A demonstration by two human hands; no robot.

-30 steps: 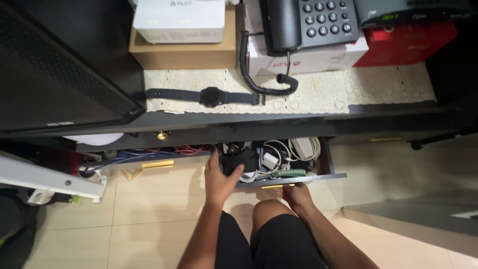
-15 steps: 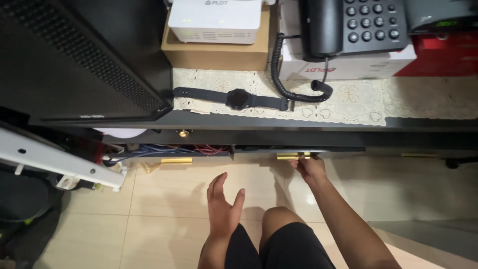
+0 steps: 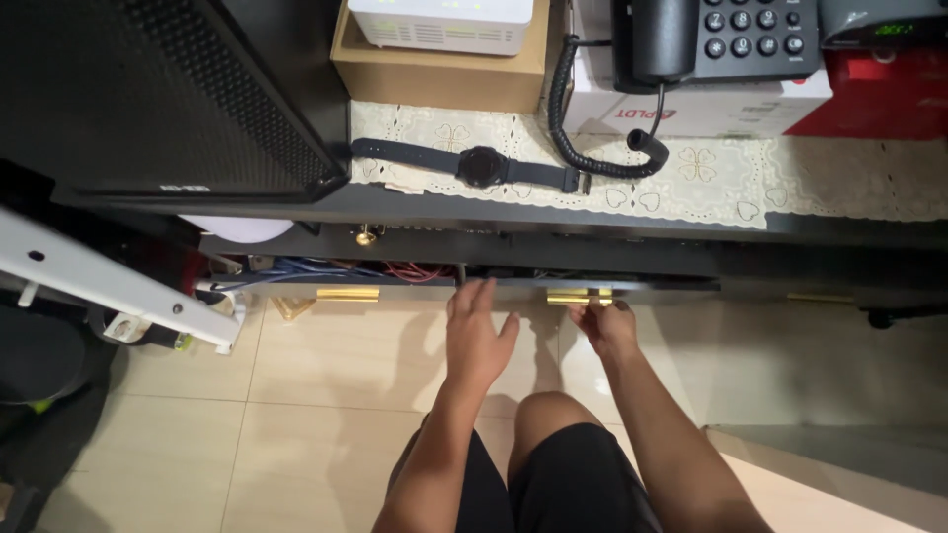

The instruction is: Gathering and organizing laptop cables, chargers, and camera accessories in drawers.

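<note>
Drawer front [image 3: 494, 288], dark and long, sits under the edge of the worktop [image 3: 553, 212] and looks almost pushed in; only a thin gap shows above it. It has two gold handles, one at the left [image 3: 348, 294] and one at the right [image 3: 580, 296]. The right hand [image 3: 604, 326] has its fingers bent around the right handle, so this grip is closed on it. The left hand [image 3: 477, 336] is flat and spread, its fingertips touching the drawer front near the middle, holding nothing. I judge the drawer is stiff wood or board and slides on rails, and with many things inside it may feel somewhat heavy; the handle is the good place to hold, and a flat push in the middle keeps it straight. On the worktop, far from the hands, lie a black wristwatch [image 3: 482, 166] on a lace cloth [image 3: 691, 183], a black telephone [image 3: 716, 39] with its curled cord, and a brown cardboard box [image 3: 434, 74]. Blue and red cables [image 3: 336, 268] show at the left in the gap, but the rest of the drawer's inside is hidden. A white bar [image 3: 109, 286] at the left is cut off by the frame, and I cannot tell what it belongs to.
</note>
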